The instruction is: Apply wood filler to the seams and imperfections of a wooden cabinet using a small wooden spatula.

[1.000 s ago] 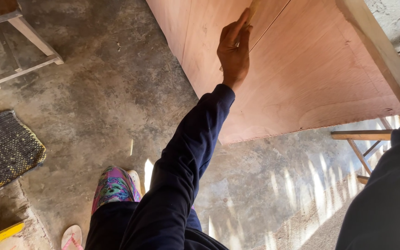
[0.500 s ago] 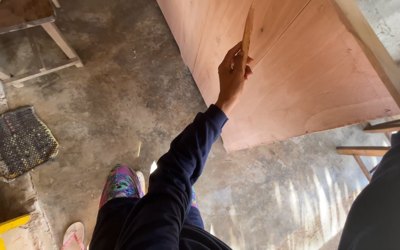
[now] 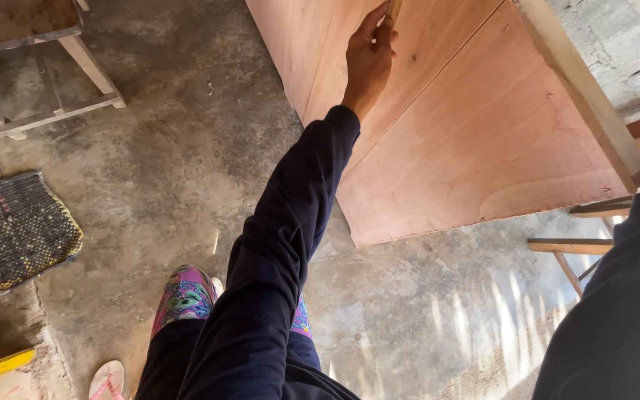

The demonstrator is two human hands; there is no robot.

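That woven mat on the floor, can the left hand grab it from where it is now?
Probably not. The left hand is stretched up against the plywood sheet, pinching a thin wooden piece. The woven mat lies low on the concrete floor, far off to the side; nothing blocks it, but the arm looks fully extended the other way.

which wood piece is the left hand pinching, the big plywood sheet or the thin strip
The thin wooden strip, pinched by the left hand at the frame's top edge; the plywood sheet lies behind it.
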